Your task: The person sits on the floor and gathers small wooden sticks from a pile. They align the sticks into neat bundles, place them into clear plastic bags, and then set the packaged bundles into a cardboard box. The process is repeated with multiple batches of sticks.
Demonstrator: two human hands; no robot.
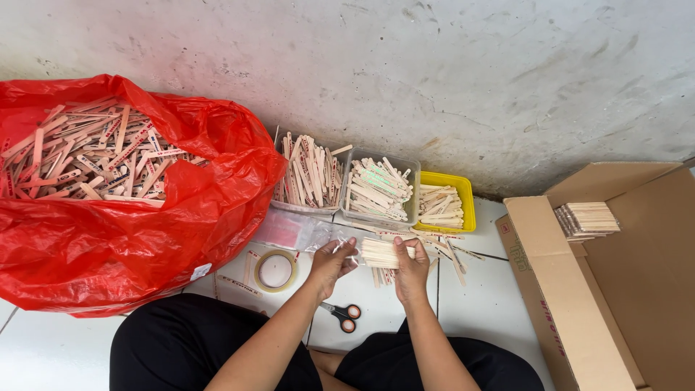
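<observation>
White tiled floor, grey wall behind. Both hands, left (331, 262) and right (410, 271), fingers closed on a stick bundle (381, 253) at centre, squaring its ends. Scissors (343, 315) at 6 o'clock, tape (275, 271) at 9, sorted tubs (378, 190) at 12, red bag (130, 239) at 10, box (615, 289) at 3.

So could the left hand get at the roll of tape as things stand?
Probably yes: the roll of tape lies uncovered on the floor just beside the left hand, though that hand now grips the bundle of sticks with the right hand.
</observation>
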